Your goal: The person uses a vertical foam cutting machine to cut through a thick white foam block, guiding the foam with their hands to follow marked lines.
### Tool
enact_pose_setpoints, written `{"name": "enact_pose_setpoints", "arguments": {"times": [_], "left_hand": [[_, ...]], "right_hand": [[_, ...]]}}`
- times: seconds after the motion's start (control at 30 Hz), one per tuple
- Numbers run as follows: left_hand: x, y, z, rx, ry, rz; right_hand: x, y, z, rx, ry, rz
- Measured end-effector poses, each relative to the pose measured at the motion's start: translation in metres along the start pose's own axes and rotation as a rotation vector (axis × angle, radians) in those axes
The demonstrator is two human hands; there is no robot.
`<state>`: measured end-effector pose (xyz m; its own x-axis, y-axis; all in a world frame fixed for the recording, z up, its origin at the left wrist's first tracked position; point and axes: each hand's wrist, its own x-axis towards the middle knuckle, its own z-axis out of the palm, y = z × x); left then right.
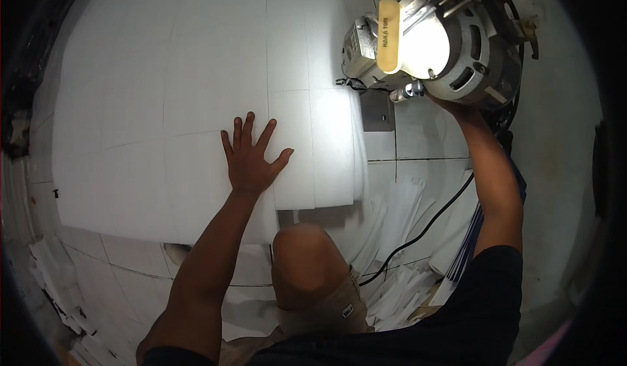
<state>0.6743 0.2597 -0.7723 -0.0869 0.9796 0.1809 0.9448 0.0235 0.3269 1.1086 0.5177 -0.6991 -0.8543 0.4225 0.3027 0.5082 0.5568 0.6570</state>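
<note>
My left hand (251,163) lies flat with spread fingers on a large stack of white foam-like sheets (124,117), marked with thin lines. At the upper right stands an electric cutting machine (480,52) with a round ribbed motor, a bright shiny disc and a yellow lever (389,36). Its flat metal base plate (377,112) shows beside the right edge of the sheets. My right hand (455,106) reaches in under the motor; the machine covers its fingers, so their grip cannot be seen. The blade is not visible.
A black cable (418,236) curves over the tiled surface to the right of my bent knee (307,261). White offcut strips (395,300) lie in a heap there. More white scraps (55,281) lie at the lower left. A pale wall (562,170) rises at the right.
</note>
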Motion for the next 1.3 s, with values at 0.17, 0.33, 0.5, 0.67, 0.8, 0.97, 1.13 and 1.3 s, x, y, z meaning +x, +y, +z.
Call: {"name": "enact_pose_setpoints", "arguments": {"times": [0.17, 0.33, 0.5, 0.67, 0.8, 0.97, 1.13, 1.3], "left_hand": [[0.0, -0.004, -0.003, 0.016, -0.006, -0.005], [0.007, 0.007, -0.008, 0.038, -0.03, -0.001], [0.01, 0.006, -0.008, 0.053, -0.01, 0.007], [0.01, 0.003, -0.01, 0.052, -0.008, 0.004], [0.009, -0.001, -0.008, 0.034, -0.035, -0.016], [0.007, -0.004, -0.006, 0.012, -0.028, -0.027], [0.009, -0.004, -0.008, 0.009, -0.027, -0.035], [0.013, 0.0, -0.011, 0.039, -0.024, -0.009]], "right_hand": [[0.011, -0.005, 0.002, -0.099, -0.014, -0.075], [0.011, 0.003, 0.004, -0.152, -0.027, -0.11], [0.009, 0.003, 0.006, -0.157, -0.023, -0.111], [0.013, -0.001, 0.01, -0.195, -0.018, -0.13], [0.015, 0.005, 0.011, -0.208, -0.025, -0.155], [0.01, 0.008, 0.007, -0.206, -0.022, -0.179], [0.015, 0.01, 0.008, -0.2, -0.01, -0.181], [0.018, 0.006, 0.013, -0.231, -0.003, -0.166]]}}
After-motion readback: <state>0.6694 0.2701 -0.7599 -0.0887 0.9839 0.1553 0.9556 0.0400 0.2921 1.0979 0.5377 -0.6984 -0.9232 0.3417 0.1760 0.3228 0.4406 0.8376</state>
